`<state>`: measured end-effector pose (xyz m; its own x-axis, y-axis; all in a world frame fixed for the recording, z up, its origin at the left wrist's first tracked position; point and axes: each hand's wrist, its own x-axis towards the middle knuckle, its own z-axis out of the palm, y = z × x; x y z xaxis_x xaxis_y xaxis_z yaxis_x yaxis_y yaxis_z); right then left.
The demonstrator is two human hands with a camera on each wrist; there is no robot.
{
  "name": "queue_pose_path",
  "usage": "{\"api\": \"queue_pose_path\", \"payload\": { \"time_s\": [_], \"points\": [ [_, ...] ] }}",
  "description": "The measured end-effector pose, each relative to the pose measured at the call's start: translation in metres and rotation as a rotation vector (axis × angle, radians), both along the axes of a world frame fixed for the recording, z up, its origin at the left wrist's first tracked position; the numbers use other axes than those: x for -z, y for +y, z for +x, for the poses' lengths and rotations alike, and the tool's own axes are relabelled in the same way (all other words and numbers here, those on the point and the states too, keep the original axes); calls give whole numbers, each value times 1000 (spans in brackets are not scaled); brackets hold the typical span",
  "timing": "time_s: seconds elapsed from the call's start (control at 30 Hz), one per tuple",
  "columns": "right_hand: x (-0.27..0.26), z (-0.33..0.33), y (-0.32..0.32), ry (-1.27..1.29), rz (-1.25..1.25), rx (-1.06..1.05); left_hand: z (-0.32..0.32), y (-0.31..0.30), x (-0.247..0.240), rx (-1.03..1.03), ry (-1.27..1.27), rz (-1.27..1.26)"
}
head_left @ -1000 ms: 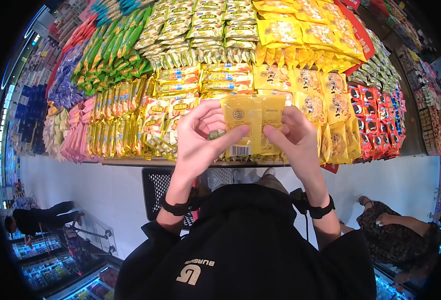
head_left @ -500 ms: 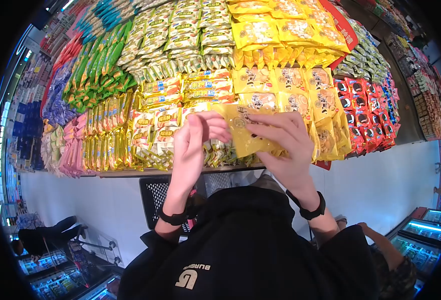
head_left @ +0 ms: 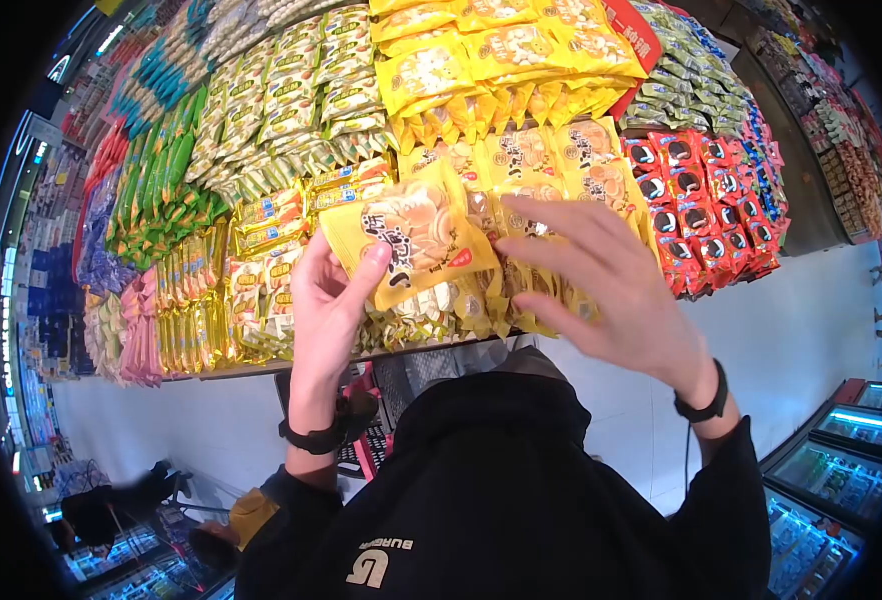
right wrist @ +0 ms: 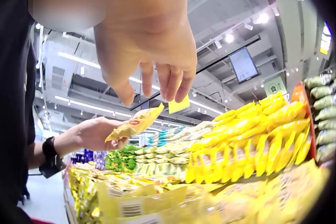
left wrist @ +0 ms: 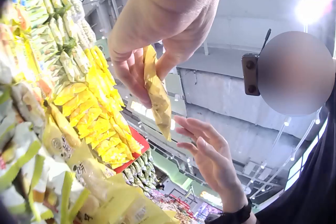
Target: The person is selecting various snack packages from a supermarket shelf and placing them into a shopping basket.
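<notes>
My left hand (head_left: 326, 305) pinches a yellow snack packet (head_left: 416, 240) at its left side, thumb across the printed front. The front carries dark characters and a picture of round biscuits. In the left wrist view the packet (left wrist: 156, 95) shows edge-on between thumb and fingers. My right hand (head_left: 616, 285) is off to the packet's right with fingers spread and nothing in them. From the right wrist view, this right hand (right wrist: 152, 56) hangs above the stock, fingers pointing down, the packet (right wrist: 135, 124) lying beyond them in the left hand.
Sloped display rows hold matching yellow packets (head_left: 601, 170), larger yellow bags (head_left: 511, 50), red packets (head_left: 706, 210) and green packets (head_left: 161, 150). A black and pink basket (head_left: 366, 440) stands below the display edge. Glass-topped freezers (head_left: 831, 480) line the right behind me.
The packet has turned from its plain back to its printed front and passed from the right hand into the left. My right hand has drawn away rightward; the head view has shifted right.
</notes>
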<state>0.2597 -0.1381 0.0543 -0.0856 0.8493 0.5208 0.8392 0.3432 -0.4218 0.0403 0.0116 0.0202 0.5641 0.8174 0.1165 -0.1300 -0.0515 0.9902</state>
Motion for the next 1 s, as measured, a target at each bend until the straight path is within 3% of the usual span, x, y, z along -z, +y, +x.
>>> {"api": "queue_pose_path", "payload": {
  "time_s": [0.1, 0.2, 0.3, 0.53, 0.57, 0.7, 0.8, 0.9, 1.0],
  "points": [
    [-15, 44, 5, -111, 20, 100, 19, 7, -17, 42, 40, 13],
    [-14, 71, 26, 270, -184, 112, 50, 16, -26, 148, 68, 9],
    [-14, 85, 44, 719, -549, 62, 88, 16, -30, 265, 60, -25],
    [36, 139, 87, 738, -845, 153, 123, 44, -3, 248, 413, 102],
    [41, 144, 90, 735, -853, 173, 125, 46, 6, 186, 383, 163],
    [64, 161, 101, 783, -856, 166, 127, 49, 3, 269, 726, 746],
    [73, 161, 108, 773, -867, 224, 131, 46, 14, 257, 768, 1101],
    [85, 161, 116, 877, -895, 208, 141, 49, 22, 410, 753, 1216],
    [80, 163, 117, 752, -936, 182, 153, 54, 32, 488, 761, 1295]
  ]
}}
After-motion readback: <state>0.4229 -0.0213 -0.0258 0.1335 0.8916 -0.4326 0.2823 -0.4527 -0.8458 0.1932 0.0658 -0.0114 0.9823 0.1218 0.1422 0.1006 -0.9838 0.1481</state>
